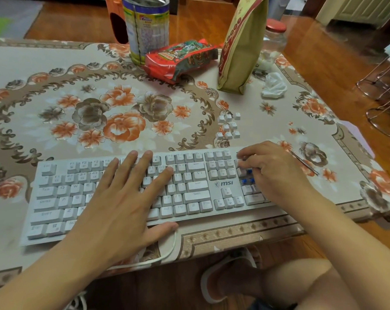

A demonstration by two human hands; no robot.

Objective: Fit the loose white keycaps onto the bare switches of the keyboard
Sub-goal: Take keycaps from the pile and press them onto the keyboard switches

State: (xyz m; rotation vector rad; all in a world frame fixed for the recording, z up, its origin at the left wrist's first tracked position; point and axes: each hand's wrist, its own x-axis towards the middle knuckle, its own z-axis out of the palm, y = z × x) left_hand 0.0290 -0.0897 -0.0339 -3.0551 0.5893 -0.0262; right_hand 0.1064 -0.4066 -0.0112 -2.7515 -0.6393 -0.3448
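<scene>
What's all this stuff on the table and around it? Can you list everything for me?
keyboard: one, white, near table edge
bare switches: a few showing, blue, number pad
loose keycaps: about ten, white, behind keyboard
tin can: one, silver, far edge
snack packet: one, red, beside can
tall pouch: one, olive-yellow, far right
jar: one, clear, red lid, behind pouch
crumpled tissue: one, white, right of pouch
tablecloth: one, beige floral
left hand: flat on keyboard
right hand: fingers curled over number pad
</scene>
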